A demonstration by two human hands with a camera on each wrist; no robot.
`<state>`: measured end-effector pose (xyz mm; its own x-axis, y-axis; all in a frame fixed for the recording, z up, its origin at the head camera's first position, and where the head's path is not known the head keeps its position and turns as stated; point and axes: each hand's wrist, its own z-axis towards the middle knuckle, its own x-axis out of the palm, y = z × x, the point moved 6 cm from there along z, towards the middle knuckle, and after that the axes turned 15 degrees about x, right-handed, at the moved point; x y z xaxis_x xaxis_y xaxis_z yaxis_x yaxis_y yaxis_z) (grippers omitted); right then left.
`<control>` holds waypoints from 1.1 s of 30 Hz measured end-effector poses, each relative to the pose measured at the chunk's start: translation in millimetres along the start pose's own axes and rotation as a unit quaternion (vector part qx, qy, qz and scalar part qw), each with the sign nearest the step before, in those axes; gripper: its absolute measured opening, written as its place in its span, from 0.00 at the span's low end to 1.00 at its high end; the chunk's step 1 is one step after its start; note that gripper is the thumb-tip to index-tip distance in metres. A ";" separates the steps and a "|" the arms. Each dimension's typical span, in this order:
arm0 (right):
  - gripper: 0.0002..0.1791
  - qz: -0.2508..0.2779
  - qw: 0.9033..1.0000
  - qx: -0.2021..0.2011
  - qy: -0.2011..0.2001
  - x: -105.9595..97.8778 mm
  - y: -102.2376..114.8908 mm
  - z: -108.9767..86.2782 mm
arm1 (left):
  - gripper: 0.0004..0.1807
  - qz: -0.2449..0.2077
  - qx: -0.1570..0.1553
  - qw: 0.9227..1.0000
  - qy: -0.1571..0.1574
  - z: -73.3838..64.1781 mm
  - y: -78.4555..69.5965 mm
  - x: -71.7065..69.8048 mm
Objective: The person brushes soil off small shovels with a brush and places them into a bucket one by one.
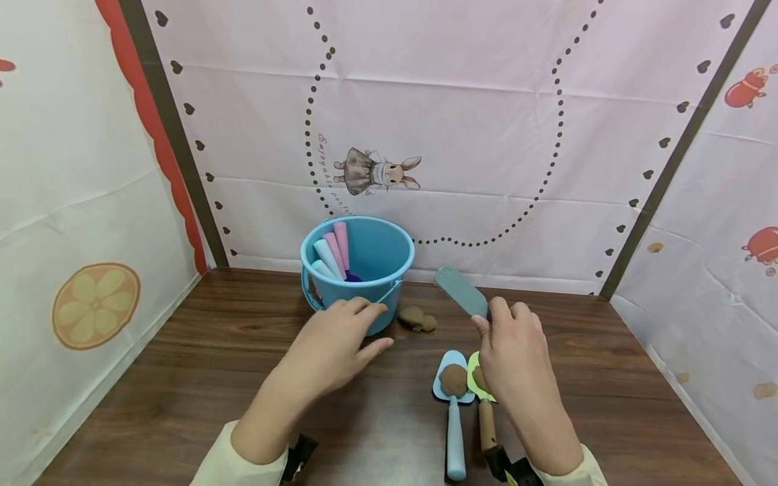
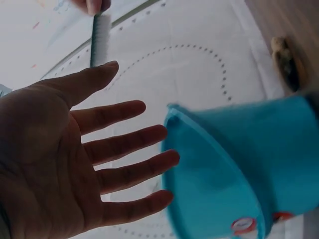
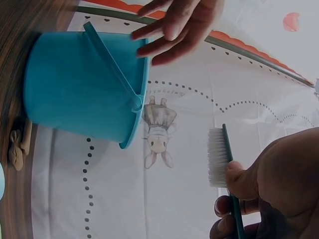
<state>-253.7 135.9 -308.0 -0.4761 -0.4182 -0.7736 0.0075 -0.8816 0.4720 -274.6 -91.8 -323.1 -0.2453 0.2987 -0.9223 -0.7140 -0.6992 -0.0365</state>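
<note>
Right hand [image 1: 516, 351] grips the brush [image 1: 460, 290], thumb on one side, fingers curled round the other. Brush is up off the table [image 1: 182, 385], right of the bucket [image 1: 384, 253], head pointing far-left; right wrist view shows white bristles [image 3: 217, 157] facing down. Left hand [image 1: 331, 344] is wide: fingers straight and spread, thumb apart, palm empty. It sits at the near side of the bucket, fingers close to the rim; can't tell if they touch. Bucket is blue, upright, far side of the table, left of the brush. Inside, leaning on its left wall: pink handles [image 1: 342, 243] and pale blue handles [image 1: 328, 256]; their lower ends are mostly hidden. Brown lumps [image 1: 415, 318] lie on the table just right of the bucket. Nearer, between the forearms, two scoops lie side by side, handles toward the near edge: blue scoop [image 1: 455, 432] on the left, green scoop [image 1: 487, 425] with a wooden handle on the right. Each blade carries a brown mound [image 1: 453, 381]. Green one is partly covered by the right hand. Behind it all, a pale cloth [image 1: 468, 135] with a rabbit print [image 1: 377, 172].
</note>
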 end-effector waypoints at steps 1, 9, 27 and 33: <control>0.13 0.000 1.000 0.003 0.003 0.2 -0.6 0.0 | 0.27 -0.003 0.005 1.000 0.008 2.6 -2.5 6.2; 0.14 0.005 1.000 0.007 0.002 0.2 -0.8 -0.1 | 0.26 0.022 0.047 0.991 0.127 25.4 -36.0 66.1; 0.14 0.010 1.000 0.002 0.017 -2.1 1.2 -3.7 | 0.37 -0.001 -0.076 0.911 0.405 25.8 -105.1 165.3; 0.14 0.009 1.000 0.000 0.019 -1.0 3.1 -4.7 | 0.27 0.067 -0.036 0.925 0.372 29.1 -112.7 162.6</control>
<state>-249.1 132.5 -307.8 -0.4424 -0.4421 -0.7803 0.0159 -0.8738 0.4861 -253.1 54.4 -457.7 0.2109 -0.3051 -0.9287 -0.6573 -0.7474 0.0963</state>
